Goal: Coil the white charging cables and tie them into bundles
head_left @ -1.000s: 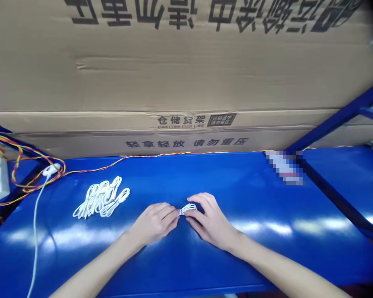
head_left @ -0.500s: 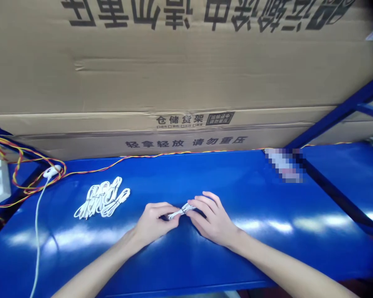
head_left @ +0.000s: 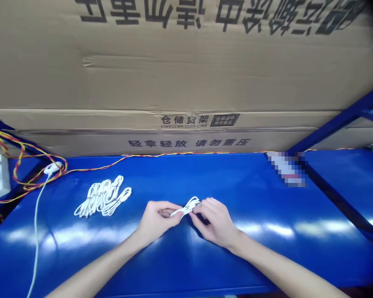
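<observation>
Both my hands meet over the middle of a blue shelf top [head_left: 255, 194]. My left hand [head_left: 157, 221] is closed, pinching one end of a small bundled white cable [head_left: 186, 208]. My right hand [head_left: 214, 221] is closed too, its fingertips pinching the bundle's other end. The bundle is lifted slightly off the surface and tilts up to the right. To the left lies a pile of several similar white cable bundles [head_left: 103, 196].
Large cardboard boxes [head_left: 186, 74] with printed characters stand along the back edge. A red-yellow twisted wire [head_left: 27, 165] loops at the far left, with a white cord [head_left: 35, 231] running toward me. A blue diagonal shelf brace [head_left: 338, 120] rises at the right.
The bundle has come up off the shelf and turned, its right end now higher. My right fingers have curled in from a flatter pose to pinch it.
</observation>
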Motion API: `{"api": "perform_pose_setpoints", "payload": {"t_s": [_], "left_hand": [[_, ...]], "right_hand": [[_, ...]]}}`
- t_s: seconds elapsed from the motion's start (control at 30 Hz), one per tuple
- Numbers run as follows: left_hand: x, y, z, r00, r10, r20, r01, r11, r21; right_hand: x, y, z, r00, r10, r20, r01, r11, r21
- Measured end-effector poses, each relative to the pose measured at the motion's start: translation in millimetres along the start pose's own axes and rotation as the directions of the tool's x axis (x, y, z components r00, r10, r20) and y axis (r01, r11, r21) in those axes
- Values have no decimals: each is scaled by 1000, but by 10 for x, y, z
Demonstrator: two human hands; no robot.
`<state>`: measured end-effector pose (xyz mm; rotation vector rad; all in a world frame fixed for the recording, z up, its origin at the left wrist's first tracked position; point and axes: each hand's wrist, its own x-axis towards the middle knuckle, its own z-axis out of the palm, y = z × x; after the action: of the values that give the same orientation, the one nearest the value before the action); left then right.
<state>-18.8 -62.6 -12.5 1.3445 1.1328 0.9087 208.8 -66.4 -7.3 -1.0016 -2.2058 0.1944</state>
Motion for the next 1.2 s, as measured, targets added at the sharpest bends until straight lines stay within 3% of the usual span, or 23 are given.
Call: {"api": "perform_pose_setpoints", "payload": {"t_s": [0.1, 0.23, 0.37, 0.47, 0.53, 0.63, 0.8, 1.07, 1.13, 1.2], "left_hand": [[48, 19, -100, 996, -80, 38, 84, 988, -129], [90, 48, -236, 997, -73, 39, 79, 983, -166], [90, 63, -300, 997, -41, 58, 44, 997, -62], [85, 54, -298, 996, 86, 33, -89, 988, 125], [86, 41, -286, 968, 246, 43, -249, 934, 257], [88, 23, -272, 891, 443, 99, -445, 811, 379], [81, 9, -274, 786, 604, 135, -556, 594, 582], [54, 47, -324, 806, 563, 183, -523, 531, 667], [42, 70, -342, 807, 541, 237, -547, 535, 644], [25, 93, -362, 806, 509, 301, -572, 543, 615]], "right_hand": [[30, 120, -56, 999, 46, -1, -45, 991, 126], [39, 314, -144, 989, 149, 11, -148, 965, 217], [38, 445, -191, 969, 244, -40, -235, 960, 152], [57, 540, -209, 944, 319, -84, -314, 947, 76], [74, 632, -227, 925, 366, -103, -366, 930, 17], [90, 814, -264, 888, 442, -125, -451, 891, -53], [80, 1140, -369, 846, 503, -175, -532, 820, -212], [-14, 1502, -623, 747, 599, -290, -665, 657, -354], [1, 1411, -616, 770, 558, -309, -636, 705, -313], [37, 1188, -560, 825, 494, -274, -551, 811, -199]]}}
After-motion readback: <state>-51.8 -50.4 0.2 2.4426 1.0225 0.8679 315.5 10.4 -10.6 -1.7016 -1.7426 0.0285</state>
